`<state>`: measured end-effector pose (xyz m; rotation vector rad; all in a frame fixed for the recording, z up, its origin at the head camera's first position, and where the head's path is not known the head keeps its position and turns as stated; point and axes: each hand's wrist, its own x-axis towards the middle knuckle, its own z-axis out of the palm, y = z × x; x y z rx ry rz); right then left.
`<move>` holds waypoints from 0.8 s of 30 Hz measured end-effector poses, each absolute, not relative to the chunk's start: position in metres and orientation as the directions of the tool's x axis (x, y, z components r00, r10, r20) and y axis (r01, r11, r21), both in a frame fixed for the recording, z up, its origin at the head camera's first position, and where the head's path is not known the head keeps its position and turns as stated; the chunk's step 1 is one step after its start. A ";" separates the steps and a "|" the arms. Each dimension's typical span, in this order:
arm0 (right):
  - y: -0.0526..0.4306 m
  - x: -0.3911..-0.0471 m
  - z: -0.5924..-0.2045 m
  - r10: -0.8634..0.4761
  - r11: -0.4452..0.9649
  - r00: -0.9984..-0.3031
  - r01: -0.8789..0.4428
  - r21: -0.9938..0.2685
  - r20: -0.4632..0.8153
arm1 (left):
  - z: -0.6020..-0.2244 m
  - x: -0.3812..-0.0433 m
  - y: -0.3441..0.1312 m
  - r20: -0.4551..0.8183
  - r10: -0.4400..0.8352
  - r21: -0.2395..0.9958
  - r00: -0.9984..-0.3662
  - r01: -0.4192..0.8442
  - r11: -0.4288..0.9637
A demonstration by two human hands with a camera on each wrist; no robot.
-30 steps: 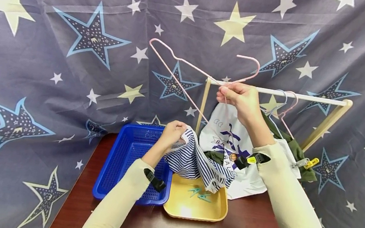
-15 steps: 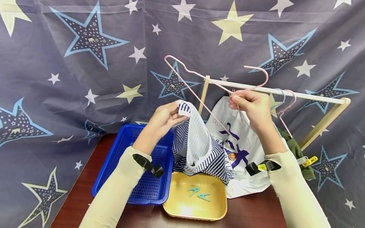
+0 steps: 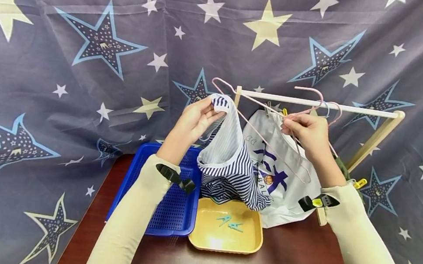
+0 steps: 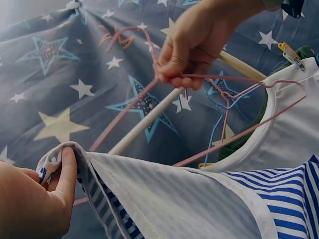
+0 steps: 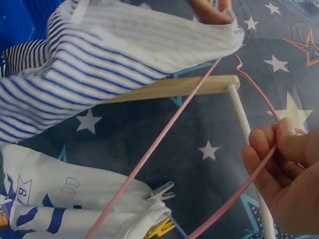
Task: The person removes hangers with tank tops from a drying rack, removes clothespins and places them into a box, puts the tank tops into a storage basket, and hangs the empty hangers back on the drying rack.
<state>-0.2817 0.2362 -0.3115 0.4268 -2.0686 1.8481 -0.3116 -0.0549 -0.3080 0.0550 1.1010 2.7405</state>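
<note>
My left hand (image 3: 194,120) pinches the edge of a blue-and-white striped shirt (image 3: 230,169), which hangs down with its pale inside showing. A pink wire hanger (image 3: 260,136) is in my right hand (image 3: 308,133), gripped just below its hook. In the head view the hanger's left end lies right by the held edge of the shirt. In the right wrist view that end passes behind the cloth (image 5: 124,45), so how far it reaches in is hidden. Thumb and fingers of the right hand (image 5: 286,169) close round the pink wire.
A white-barred clothes rack (image 3: 318,103) stands behind, bearing a white printed shirt (image 3: 270,170) and other hangers. Yellow and metal clips (image 5: 160,191) hold the white shirt. A blue basket (image 3: 172,228) and a yellow tray (image 3: 221,245) with teal clothespins (image 3: 235,226) sit on the table.
My left hand has risen, lifting and spreading the striped shirt. The right hand has moved rightward and slightly down with the hanger, whose left end is now beside the shirt's edge.
</note>
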 end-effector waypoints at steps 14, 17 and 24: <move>0.243 -0.281 -0.329 -0.065 0.075 -0.931 -0.364 -0.928 0.360 | -0.260 -0.309 -0.058 0.052 0.186 0.704 -0.981 -0.096 -0.704; 0.243 -0.280 -0.332 -0.072 0.088 -0.935 -0.353 -0.931 0.348 | -0.252 -0.307 -0.061 0.077 0.196 0.721 -0.978 -0.081 -0.688; 0.242 -0.279 -0.335 -0.079 0.100 -0.934 -0.355 -0.929 0.349 | -0.234 -0.307 -0.073 0.148 0.256 0.755 -0.955 -0.058 -0.653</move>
